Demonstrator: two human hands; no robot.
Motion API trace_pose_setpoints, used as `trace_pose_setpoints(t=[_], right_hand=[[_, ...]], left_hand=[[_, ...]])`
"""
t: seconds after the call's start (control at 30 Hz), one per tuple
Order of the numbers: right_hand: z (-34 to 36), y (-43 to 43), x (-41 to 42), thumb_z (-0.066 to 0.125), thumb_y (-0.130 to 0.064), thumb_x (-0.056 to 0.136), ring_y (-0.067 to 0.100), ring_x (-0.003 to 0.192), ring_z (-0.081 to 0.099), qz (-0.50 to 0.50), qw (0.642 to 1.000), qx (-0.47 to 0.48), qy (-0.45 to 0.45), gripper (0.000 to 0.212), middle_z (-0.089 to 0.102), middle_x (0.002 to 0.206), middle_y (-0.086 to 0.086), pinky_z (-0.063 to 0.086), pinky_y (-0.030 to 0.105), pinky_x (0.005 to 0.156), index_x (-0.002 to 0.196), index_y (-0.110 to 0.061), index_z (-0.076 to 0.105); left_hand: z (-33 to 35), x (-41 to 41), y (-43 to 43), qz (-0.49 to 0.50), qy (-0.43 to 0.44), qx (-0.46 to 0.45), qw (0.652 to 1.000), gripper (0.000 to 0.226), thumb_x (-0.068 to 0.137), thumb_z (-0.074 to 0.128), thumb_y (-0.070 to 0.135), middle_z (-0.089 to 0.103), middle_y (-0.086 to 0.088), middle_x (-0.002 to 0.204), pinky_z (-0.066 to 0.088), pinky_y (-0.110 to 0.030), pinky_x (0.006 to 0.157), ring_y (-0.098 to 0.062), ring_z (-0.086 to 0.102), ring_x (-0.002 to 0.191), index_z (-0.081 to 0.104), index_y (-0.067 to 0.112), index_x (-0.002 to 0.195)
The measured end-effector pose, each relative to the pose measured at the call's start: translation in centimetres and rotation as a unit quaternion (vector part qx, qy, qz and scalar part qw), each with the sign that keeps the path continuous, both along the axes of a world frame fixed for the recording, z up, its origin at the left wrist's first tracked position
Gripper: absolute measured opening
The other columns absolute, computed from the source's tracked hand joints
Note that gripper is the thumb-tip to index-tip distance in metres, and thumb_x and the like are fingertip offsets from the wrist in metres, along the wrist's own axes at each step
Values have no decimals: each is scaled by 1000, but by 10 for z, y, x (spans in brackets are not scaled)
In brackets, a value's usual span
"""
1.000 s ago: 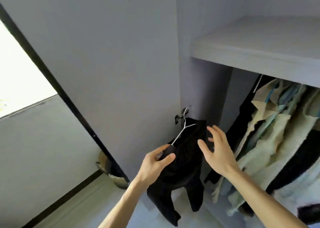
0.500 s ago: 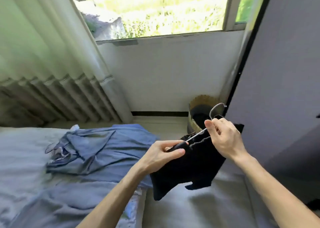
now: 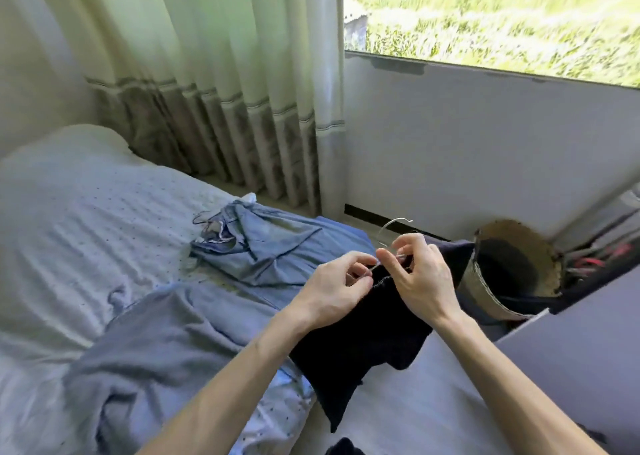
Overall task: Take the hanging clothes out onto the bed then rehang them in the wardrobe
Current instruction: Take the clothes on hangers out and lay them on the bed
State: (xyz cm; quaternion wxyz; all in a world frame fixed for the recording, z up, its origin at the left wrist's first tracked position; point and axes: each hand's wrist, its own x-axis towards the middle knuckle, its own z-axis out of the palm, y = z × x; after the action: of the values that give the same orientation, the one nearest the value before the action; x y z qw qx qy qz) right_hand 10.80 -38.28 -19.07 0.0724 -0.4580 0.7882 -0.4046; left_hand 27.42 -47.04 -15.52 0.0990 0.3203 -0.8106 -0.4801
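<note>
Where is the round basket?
In the head view it's at the right: the basket stands by the wall under the window, just past the right hand pinching the hanger of the black garment.

The wire hanger [image 3: 394, 224] was thin bright metal with a slight shine. The black garment [image 3: 363, 343] on it was matt, dense cloth. The blue shirt [image 3: 277, 246] looked like light denim-type cloth, and the grey-blue garment [image 3: 156, 343] like soft, matt fabric. The bed sheet [image 3: 86, 219] was creased, dotted white cloth. The curtain [image 3: 225, 73] was pale pleated fabric, the basket [image 3: 481, 281] rough woven fibre, and the wall [image 3: 467, 143] smooth and matt.
</note>
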Motion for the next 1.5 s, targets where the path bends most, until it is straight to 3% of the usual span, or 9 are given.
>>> trace_pose_setpoints(t=[0.27,0.43,0.57,0.7,0.8,0.9,1.03,1.3,1.5], right_hand=[[12,-26,-37,60,-68,80,8,92,58,-51,995,-81,-40,52,54,109,-13,48,25,78,113,-28,55],[-3,-10,-93,50,-60,90,14,108,55,-179,964,-135,-145,58,41,136,3,43,24,87,128,-17,51],[-35,-1,-152,40,-44,104,15,122,44,-244,928,-67,-273,52,41,144,12,30,26,101,141,-8,46],[-69,-12,-200,38,-80,84,24,137,42,-232,912,0,-340,81,46,149,5,29,48,117,145,-27,42],[-108,-30,-245,42,-94,70,17,131,50,-206,901,-3,-382,82,54,141,-6,35,48,114,134,-43,46],[-75,-53,-245,50,-76,84,18,110,60,-202,920,28,-334,54,67,114,-4,45,44,103,109,-29,62],[-51,-85,-238,55,-40,96,22,76,55,-140,953,63,-262,37,60,68,-1,42,37,71,68,-16,59],[-61,-171,-198,60,-34,94,15,94,57,-14,966,131,-224,19,65,101,-4,39,28,83,105,-18,64],[-93,-233,-147,61,-34,93,18,101,62,74,953,222,-191,28,66,115,1,44,30,86,116,-17,60]], left_hand=[[3,-73,-19,96,50,25,994,18,95,60,33,54,14,58,41,-16,64,1,53,60,74,26,103],[7,-125,-17,85,60,64,993,16,91,65,37,56,16,55,42,-15,63,1,53,59,77,30,99],[16,-158,-24,76,63,82,992,16,91,65,35,65,21,63,44,-14,69,4,58,64,79,30,98],[35,-188,-34,55,92,105,989,15,91,67,34,76,13,92,53,-21,84,2,68,88,80,30,98],[60,-204,-47,71,124,139,980,17,95,66,25,72,17,75,41,-8,55,8,58,57,79,20,104],[86,-209,-69,105,143,161,971,19,96,64,20,53,18,52,29,-9,41,1,41,37,76,9,107],[105,-193,-106,154,162,143,964,18,96,64,20,43,7,61,21,-18,39,-5,24,40,77,12,105],[112,-110,-194,269,139,76,950,19,94,61,20,41,6,61,13,-24,46,-10,20,47,78,15,100],[45,-43,-286,384,115,36,915,16,93,63,17,58,21,60,36,-5,54,3,45,57,77,16,100]])
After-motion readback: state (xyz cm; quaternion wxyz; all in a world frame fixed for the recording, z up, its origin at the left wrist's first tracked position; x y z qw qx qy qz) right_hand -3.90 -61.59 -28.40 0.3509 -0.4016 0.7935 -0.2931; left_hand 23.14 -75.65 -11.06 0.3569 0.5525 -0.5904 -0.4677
